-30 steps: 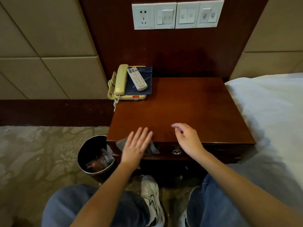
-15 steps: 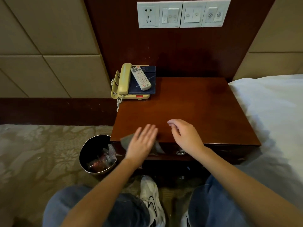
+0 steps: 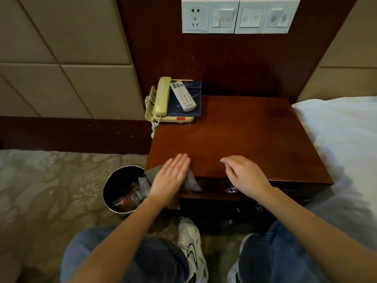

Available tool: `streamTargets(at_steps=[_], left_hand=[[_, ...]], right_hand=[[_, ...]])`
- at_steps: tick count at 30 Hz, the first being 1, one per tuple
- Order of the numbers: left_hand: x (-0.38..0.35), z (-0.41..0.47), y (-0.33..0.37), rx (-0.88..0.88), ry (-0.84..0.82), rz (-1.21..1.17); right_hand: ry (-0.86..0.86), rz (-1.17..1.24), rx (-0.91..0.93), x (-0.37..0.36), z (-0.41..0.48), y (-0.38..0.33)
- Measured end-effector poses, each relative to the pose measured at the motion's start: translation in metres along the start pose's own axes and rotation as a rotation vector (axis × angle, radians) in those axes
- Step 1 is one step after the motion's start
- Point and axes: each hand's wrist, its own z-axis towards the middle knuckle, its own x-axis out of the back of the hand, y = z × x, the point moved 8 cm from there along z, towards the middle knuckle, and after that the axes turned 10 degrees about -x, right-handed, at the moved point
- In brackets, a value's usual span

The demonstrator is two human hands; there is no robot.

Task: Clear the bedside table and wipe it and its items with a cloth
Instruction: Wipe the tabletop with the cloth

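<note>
The dark wooden bedside table (image 3: 244,135) fills the middle of the view. At its far left corner stands a cream telephone (image 3: 161,99) with a blue booklet (image 3: 188,108) and a white remote (image 3: 183,96) lying on it. My left hand (image 3: 170,176) lies flat with straight fingers on a grey cloth (image 3: 190,180) at the table's front left edge; the cloth hangs partly over the front. My right hand (image 3: 242,174) hovers at the front edge with loosely curled fingers and holds nothing.
A round black bin (image 3: 122,188) with plastic rubbish stands on the carpet left of the table. White bedding (image 3: 342,139) borders the table's right side. A drawer knob (image 3: 231,189) shows below the front edge. A switch panel (image 3: 240,16) sits on the wall above.
My left hand with the cloth has shifted slightly along the front edge, and my right hand has moved a little forward over the table. The camera has tilted slightly.
</note>
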Motion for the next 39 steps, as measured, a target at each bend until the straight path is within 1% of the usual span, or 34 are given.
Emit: streamTargets(at_steps=[2,4,6,7,8,9,10,11,12,13,14,15,16,17,18,19,20,22,23,25,26,27,28,29,30,31,32,33,34,36,38,39], left_hand=[[-0.010,-0.028,-0.037,0.133,-0.100,-0.033],[-0.015,-0.042,-0.055,0.217,-0.155,-0.078],[-0.020,-0.046,-0.060,0.305,-0.145,-0.240],[-0.023,-0.047,-0.064,0.370,-0.082,-0.373],[-0.025,-0.049,-0.067,0.455,-0.018,-0.558],[-0.027,-0.050,-0.070,0.551,0.071,-0.811],[-0.031,-0.054,-0.071,0.667,0.198,-1.074],[-0.035,-0.060,-0.072,0.802,0.322,-1.272],[-0.034,-0.063,-0.071,0.925,0.419,-1.391],[-0.037,-0.065,-0.070,1.049,0.485,-1.436],[-0.038,-0.066,-0.066,1.181,0.512,-1.475],[-0.043,-0.068,-0.061,1.336,0.491,-1.488],[-0.055,-0.071,-0.054,1.498,0.413,-1.499],[-0.065,-0.076,-0.047,1.638,0.286,-1.508],[-0.080,-0.080,-0.044,1.729,0.171,-1.527],[-0.097,-0.078,-0.045,1.752,0.132,-1.596],[-0.098,-0.075,-0.042,1.776,0.087,-1.714],[-0.069,-0.066,-0.035,1.846,0.090,-1.957],[-0.058,-0.057,-0.036,1.846,0.109,-2.003],[-0.033,-0.042,-0.041,1.825,0.108,-1.995],[-0.023,-0.038,-0.042,1.856,0.160,-2.063],[-0.020,-0.039,-0.043,1.847,0.118,-1.974],[0.002,-0.040,-0.042,1.874,0.122,-1.935],[0.002,-0.041,-0.049,1.797,0.098,-1.760],[-0.002,-0.047,-0.049,1.861,0.165,-1.730],[-0.015,-0.051,-0.043,1.970,0.257,-1.883],[-0.020,-0.054,-0.035,2.003,0.299,-1.958],[-0.029,-0.051,-0.029,1.971,0.279,-2.083],[-0.031,-0.048,-0.025,1.938,0.342,-2.158],[-0.036,-0.047,-0.023,1.861,0.406,-2.178],[-0.045,-0.049,-0.020,1.827,0.452,-2.166],[-0.063,-0.050,-0.018,1.833,0.425,-2.152]], right_hand=[[-0.004,0.004,0.001,-0.003,0.004,-0.009],[-0.008,0.024,0.012,-0.005,0.007,-0.021],[-0.022,0.036,0.047,-0.008,0.007,-0.036],[-0.033,0.031,0.079,-0.010,0.006,-0.043],[-0.043,0.021,0.114,-0.011,0.005,-0.051],[-0.050,0.011,0.146,-0.011,0.003,-0.057],[-0.052,0.003,0.168,-0.011,0.003,-0.062],[-0.049,0.000,0.177,-0.011,0.003,-0.065],[-0.040,0.005,0.174,-0.009,0.004,-0.065],[-0.031,0.015,0.166,-0.007,0.004,-0.065],[-0.025,0.025,0.159,-0.005,0.005,-0.065],[-0.026,0.030,0.154,-0.004,0.005,-0.063],[-0.030,0.030,0.150,-0.004,0.004,-0.061],[-0.036,0.029,0.146,-0.003,0.004,-0.058],[-0.043,0.030,0.136,-0.003,0.003,-0.054],[-0.049,0.032,0.125,-0.003,0.003,-0.050],[-0.054,0.036,0.112,-0.003,0.003,-0.046],[-0.059,0.060,0.086,-0.002,0.003,-0.039],[-0.060,0.075,0.076,-0.002,0.002,-0.037],[-0.053,0.097,0.075,-0.002,0.001,-0.035],[-0.050,0.104,0.082,-0.002,0.001,-0.035],[-0.049,0.109,0.089,-0.003,0.000,-0.034],[-0.048,0.114,0.094,-0.003,0.000,-0.034],[-0.047,0.121,0.097,-0.003,0.000,-0.032],[-0.046,0.128,0.098,-0.002,0.000,-0.031],[-0.048,0.134,0.097,-0.002,-0.001,-0.029],[-0.051,0.140,0.093,-0.001,-0.002,-0.027],[-0.052,0.144,0.089,-0.001,-0.003,-0.024],[-0.050,0.148,0.082,0.000,-0.004,-0.020],[-0.043,0.157,0.067,0.000,-0.006,-0.012],[-0.039,0.155,0.051,-0.002,-0.008,-0.005],[-0.035,0.156,0.044,-0.003,-0.008,-0.004]])
